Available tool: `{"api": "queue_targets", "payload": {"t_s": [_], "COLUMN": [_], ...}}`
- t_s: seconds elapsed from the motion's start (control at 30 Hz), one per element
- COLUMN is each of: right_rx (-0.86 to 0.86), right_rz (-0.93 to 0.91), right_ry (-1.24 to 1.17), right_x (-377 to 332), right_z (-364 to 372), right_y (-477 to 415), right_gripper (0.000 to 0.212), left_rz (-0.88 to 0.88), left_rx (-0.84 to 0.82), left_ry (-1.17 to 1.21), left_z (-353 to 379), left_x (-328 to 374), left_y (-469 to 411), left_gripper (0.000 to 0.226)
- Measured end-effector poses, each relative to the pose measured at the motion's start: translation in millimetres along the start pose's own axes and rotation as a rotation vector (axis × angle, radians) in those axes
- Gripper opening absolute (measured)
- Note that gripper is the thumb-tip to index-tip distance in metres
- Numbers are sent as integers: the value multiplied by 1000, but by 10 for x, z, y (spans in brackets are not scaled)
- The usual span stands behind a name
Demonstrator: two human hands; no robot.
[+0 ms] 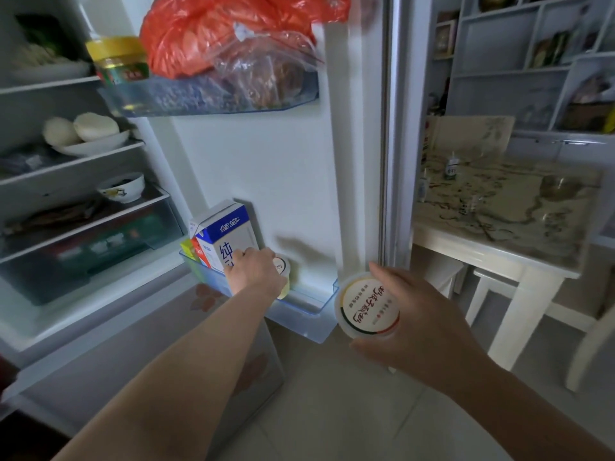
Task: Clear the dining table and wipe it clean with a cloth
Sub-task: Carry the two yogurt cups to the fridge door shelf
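Refrigerator door [266,168] stands open in front of me, and it serves as the reference for all positions below. My left hand [254,272] reaches into the lower door bin [299,311] and is wrapped around a small lidded cup [283,271] inside that bin. The cup sits just beside a blue-and-white milk carton [226,237], which stands upright at the inner end of the same bin. My right hand [422,322] is outside the door's outer edge, near the bin's corner, and grips a second round cup with a printed lid [367,306], thumb above and fingers below. The upper door bin [206,101] carries a yellow-capped jar [116,61], an orange plastic bag [213,31] and a clear bag of food [266,71]. Beyond the door's outer edge lies the dining surface [506,207], patterned, with several small items on it that are too blurred to identify.
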State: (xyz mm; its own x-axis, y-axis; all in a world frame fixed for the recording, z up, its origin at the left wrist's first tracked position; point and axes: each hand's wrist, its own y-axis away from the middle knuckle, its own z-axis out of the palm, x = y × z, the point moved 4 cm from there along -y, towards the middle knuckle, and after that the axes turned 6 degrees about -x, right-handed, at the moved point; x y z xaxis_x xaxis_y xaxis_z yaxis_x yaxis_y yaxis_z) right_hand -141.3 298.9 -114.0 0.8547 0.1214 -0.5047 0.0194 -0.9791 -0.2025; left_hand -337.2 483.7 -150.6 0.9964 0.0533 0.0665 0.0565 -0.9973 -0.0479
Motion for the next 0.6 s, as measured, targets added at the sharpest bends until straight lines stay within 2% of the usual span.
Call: {"api": "queue_targets", "payload": {"t_s": [0.1,0.2,0.3,0.43,0.6], "right_rx": [-1,-12,-2,-12,-36], "right_rz": [-19,-40,-75,-92,-121], "right_ry": [-8,-17,-15,-17,18], "right_x": [-45,-148,-249,-340,-492], "right_z": [21,49,85,162,214], "right_y": [-30,-86,-159,-238,-310], "right_gripper": [99,98,101,104,102], "left_rz": [68,149,246,232,157], "left_rx": [52,-44,-242,-525,-524], "left_ry": [371,717,848,992,1037], "left_z": [-132,-239,-315,-407,-486], "left_x": [-13,12,22,-82,-181], "left_y": [117,294,518,751,820], "left_gripper": [34,12,18,35,19]}}
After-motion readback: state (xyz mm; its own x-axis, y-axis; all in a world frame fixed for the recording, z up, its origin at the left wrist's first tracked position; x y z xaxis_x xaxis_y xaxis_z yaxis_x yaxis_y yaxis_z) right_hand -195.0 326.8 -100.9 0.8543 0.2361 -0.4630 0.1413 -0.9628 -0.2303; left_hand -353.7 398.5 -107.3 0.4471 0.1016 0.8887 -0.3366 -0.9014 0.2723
